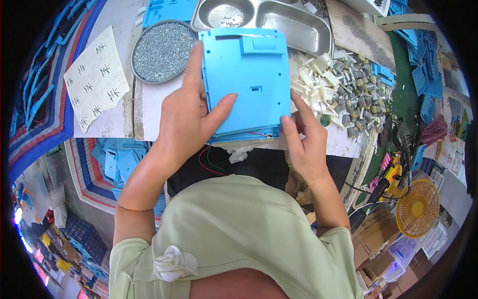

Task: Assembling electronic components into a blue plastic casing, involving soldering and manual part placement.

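Observation:
Between my two hands is a light blue plastic casing (249, 102), flat and roughly square, with a raised block near its far edge and a small slot in the middle. My left hand (191, 102) grips its left side, thumb lying over the top face and index finger along the edge. On the right side, my right hand (306, 132) pinches the near corner with thumb and fingers. Another blue layer shows under the near edge, beside a small metal part. Thin red and green wires (209, 162) hang from the near left corner.
A round tray of small screws (163, 52) stands left of the casing. Behind is a metal compartment tray (294, 25). White plastic parts (318, 74) and small grey motors (356, 97) are heaped at the right. A handwritten paper (97, 79) lies left; sacks of blue parts (117, 159) stand below.

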### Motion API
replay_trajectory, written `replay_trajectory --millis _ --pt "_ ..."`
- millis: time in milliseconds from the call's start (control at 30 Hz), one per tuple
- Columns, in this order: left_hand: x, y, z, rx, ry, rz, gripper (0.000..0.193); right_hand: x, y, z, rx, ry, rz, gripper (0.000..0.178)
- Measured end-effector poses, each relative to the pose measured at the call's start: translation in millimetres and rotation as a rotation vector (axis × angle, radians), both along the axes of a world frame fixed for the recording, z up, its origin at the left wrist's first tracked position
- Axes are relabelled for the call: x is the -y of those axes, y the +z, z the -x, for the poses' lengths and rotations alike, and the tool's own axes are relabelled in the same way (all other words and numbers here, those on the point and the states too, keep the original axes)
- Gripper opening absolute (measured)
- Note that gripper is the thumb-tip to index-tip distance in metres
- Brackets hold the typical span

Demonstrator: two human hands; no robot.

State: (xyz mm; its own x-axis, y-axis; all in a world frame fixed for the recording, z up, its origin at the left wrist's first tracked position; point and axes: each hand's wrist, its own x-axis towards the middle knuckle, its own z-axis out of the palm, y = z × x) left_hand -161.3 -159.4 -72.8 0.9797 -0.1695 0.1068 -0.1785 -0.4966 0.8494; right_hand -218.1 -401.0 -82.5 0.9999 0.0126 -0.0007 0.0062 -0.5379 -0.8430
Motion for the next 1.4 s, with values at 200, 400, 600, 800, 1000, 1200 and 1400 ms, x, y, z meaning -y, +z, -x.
replay_trajectory --millis 200,400,600,800,1000,1200,1400 --pt "-5.5 -6.0 0.0 0.040 -0.082 -0.198 0.087 0.6 -8.7 11.9 -0.061 -0.011 -0.051 0.049" --pt "-12.7 -11.9 0.2 -0.050 -0.088 -0.085 0.085 0.2 -12.2 24.1 -0.085 0.000 -0.120 0.049" --pt "-9.5 -9.2 1.4 -0.004 -0.092 -0.148 0.084 -2.2 -9.5 10.6 -0.006 0.001 -0.145 0.053" --pt "-13.4 -14.5 29.6 -0.106 0.019 -0.119 0.077 9.0 -9.2 -5.0 0.033 0.189 0.043 0.060" --pt "-13.9 -29.2 45.4 -0.143 0.083 0.055 0.070 10.5 -19.7 0.7 0.032 0.163 -0.054 0.059" --pt "-18.4 -30.9 48.6 -0.115 0.062 -0.039 0.064 11.6 -6.9 -5.4 0.095 0.274 0.308 0.059" --pt "-32.3 -30.8 39.1 -0.214 0.008 0.010 0.055 5.9 11.9 -11.2 0.022 0.304 0.550 0.058"
